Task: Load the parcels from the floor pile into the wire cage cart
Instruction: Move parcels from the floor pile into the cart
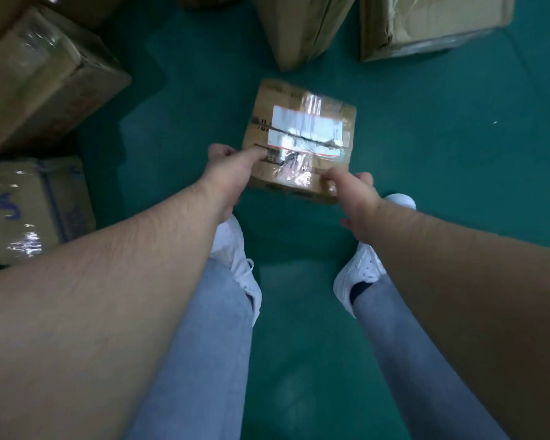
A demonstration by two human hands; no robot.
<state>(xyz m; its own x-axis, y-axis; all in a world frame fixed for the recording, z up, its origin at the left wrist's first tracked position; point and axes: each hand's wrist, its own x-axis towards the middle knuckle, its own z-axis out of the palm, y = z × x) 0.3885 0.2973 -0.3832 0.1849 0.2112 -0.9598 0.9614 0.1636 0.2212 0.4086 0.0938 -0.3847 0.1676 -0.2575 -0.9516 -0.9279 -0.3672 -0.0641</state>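
A small flat cardboard parcel (299,122) with a white label and clear tape is in front of my feet, over the green floor. My left hand (227,173) grips its near left corner, thumb on top. At the near right corner my right hand (354,198) holds the parcel, thumb pressed on the taped top. Whether the parcel rests on the floor or is lifted off it, I cannot tell. The wire cage cart is out of view.
More taped cardboard boxes lie around: a large one (42,77) at upper left, one with blue print (35,208) at left, and two at the top (302,23) (426,20). My white shoes (238,258) stand on the green floor (458,154).
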